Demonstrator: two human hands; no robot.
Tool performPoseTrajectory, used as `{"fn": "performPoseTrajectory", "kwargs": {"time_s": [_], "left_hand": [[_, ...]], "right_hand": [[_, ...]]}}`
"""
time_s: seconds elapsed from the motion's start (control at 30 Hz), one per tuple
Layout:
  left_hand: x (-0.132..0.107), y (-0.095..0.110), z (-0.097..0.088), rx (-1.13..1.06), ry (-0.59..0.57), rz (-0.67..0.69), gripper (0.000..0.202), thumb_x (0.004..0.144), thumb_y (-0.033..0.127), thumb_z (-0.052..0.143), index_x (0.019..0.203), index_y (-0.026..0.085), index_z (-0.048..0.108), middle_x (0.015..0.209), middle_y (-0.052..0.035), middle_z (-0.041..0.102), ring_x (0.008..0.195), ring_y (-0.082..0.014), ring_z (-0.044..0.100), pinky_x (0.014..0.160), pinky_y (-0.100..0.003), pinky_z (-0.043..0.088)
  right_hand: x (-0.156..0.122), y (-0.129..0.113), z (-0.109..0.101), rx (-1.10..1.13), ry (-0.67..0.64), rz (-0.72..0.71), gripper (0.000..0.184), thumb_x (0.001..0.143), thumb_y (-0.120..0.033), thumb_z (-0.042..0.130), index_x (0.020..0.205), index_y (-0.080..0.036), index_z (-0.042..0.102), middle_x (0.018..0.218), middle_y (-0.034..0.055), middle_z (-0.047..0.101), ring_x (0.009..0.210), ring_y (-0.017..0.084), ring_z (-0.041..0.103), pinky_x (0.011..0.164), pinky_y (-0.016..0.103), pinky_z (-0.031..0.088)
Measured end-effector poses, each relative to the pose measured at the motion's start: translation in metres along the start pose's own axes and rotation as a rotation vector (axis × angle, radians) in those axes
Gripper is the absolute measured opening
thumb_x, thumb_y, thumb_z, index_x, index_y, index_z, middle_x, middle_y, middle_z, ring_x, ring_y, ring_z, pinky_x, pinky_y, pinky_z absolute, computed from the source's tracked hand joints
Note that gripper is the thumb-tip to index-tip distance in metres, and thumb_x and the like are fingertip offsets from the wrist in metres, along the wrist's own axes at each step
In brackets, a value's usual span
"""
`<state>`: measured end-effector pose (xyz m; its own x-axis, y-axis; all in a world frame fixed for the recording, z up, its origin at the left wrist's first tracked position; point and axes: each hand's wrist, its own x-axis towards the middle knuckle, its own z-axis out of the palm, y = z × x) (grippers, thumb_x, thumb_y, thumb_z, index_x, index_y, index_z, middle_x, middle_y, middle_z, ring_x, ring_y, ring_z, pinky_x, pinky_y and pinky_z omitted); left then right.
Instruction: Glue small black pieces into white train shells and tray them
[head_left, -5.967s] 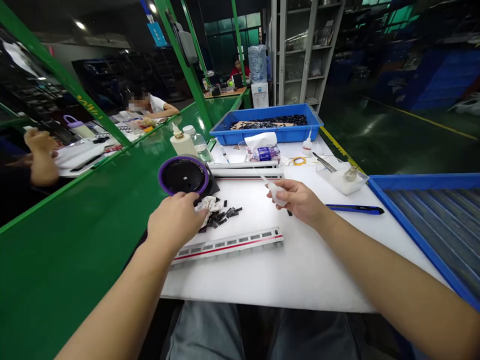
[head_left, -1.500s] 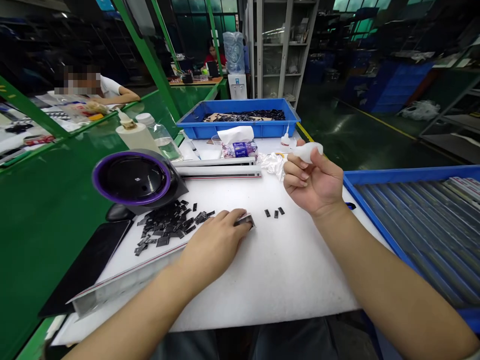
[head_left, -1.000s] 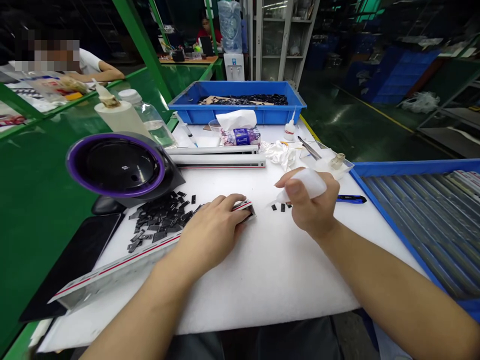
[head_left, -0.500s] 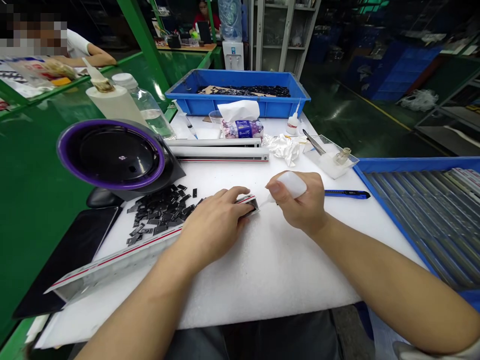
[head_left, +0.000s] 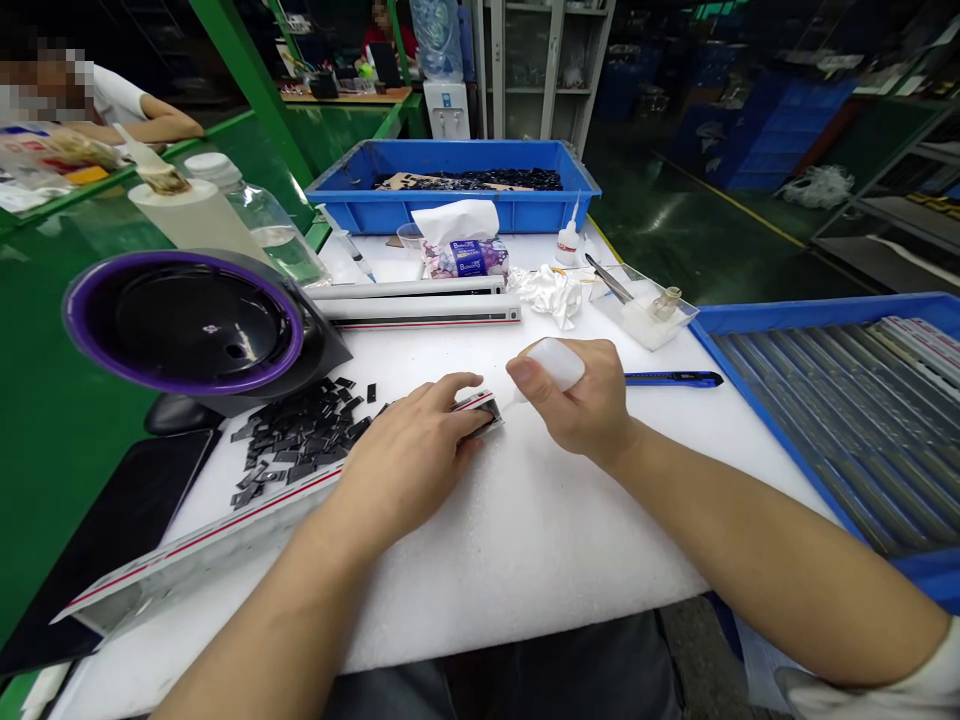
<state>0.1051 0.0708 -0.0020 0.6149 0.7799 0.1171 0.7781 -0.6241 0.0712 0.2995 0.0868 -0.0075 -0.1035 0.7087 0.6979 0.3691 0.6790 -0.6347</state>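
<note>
My left hand (head_left: 401, 465) is closed around the far end of a long white channel profile (head_left: 202, 545) with a red stripe, which lies slantwise on the table. Its thumb presses at the open end of the channel. In my right hand (head_left: 592, 405) is a white squeeze bottle (head_left: 556, 364), tilted so that its thin nozzle points at that open end. Whether the tip touches the profile I cannot tell. Small black rectangular pieces (head_left: 307, 435) lie in a pile behind the profile. A blue utility knife (head_left: 675, 379) lies just beyond my right hand.
Two more profiles (head_left: 427, 311) lie behind my hands, near a tissue pack (head_left: 465, 258) and crumpled tissue (head_left: 553, 295). A purple-rimmed black round device (head_left: 187, 320) stands left. A blue bin (head_left: 450, 212) stands at the back; a blue tray (head_left: 795, 430) of clear profiles sits right.
The whole view has shifted, so the table and hands appear slightly further left. My hands keep the same hold on the profile and the bottle, with little visible movement.
</note>
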Motion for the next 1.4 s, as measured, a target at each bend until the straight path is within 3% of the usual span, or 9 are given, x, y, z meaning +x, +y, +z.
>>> {"fn": "performPoseTrajectory", "kwargs": {"time_s": [0.77, 1.4], "left_hand": [[0.0004, -0.0024, 0.001, 0.016, 0.02, 0.04, 0.029, 0.093, 0.027, 0.052, 0.116, 0.028, 0.07, 0.135, -0.0089, 0.054, 0.102, -0.0291, 0.064, 0.085, -0.046, 0.056], [0.0002, -0.002, 0.0013, 0.005, -0.024, -0.011, 0.03, 0.094, 0.03, 0.05, 0.117, 0.029, 0.069, 0.142, -0.0082, 0.048, 0.105, -0.0292, 0.064, 0.084, -0.046, 0.057]], "right_hand": [[0.0028, -0.0011, 0.0005, 0.054, 0.003, -0.02, 0.045, 0.094, -0.041, 0.055, 0.055, -0.02, 0.044, 0.051, -0.0026, 0.046, 0.049, 0.009, 0.041, 0.051, 0.027, 0.033], [0.0038, 0.0001, -0.002, 0.045, 0.016, -0.019, 0.045, 0.092, -0.036, 0.058, 0.055, -0.02, 0.037, 0.05, -0.0053, 0.035, 0.048, 0.008, 0.034, 0.05, 0.027, 0.027]]}}
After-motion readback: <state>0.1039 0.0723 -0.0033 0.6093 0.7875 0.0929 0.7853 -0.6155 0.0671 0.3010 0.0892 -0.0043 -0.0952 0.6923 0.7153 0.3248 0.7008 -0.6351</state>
